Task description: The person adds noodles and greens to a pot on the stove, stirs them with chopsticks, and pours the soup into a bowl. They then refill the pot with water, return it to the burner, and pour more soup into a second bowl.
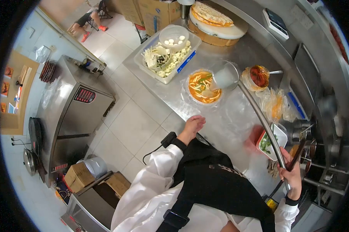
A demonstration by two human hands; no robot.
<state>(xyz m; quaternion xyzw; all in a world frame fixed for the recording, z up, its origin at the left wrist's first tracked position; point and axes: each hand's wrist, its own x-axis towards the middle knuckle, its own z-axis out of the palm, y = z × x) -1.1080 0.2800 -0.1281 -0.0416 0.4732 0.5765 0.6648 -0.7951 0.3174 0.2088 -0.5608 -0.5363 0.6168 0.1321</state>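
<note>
A long metal ladle [262,118] slants over the steel counter, its handle in my right hand [292,172], whose fingers are wrapped round it. The ladle's bowl is over the right side of a plastic-lined bowl [205,86] of orange-red soup with pale strips and green pieces. My left hand [195,125] hangs by the counter's near edge, below the soup bowl. It touches nothing, and its fingers are loosely apart. A white tray of chopped greens [266,144] lies close to my right hand.
A bin of vegetables [166,73] with a tub of white eggs stands at the back left. Flatbreads [209,14] lie at the back. Right of the soup are a bowl of red sauce [259,76] and plastic bags [274,104]. Someone's legs [83,26] show beyond the counter.
</note>
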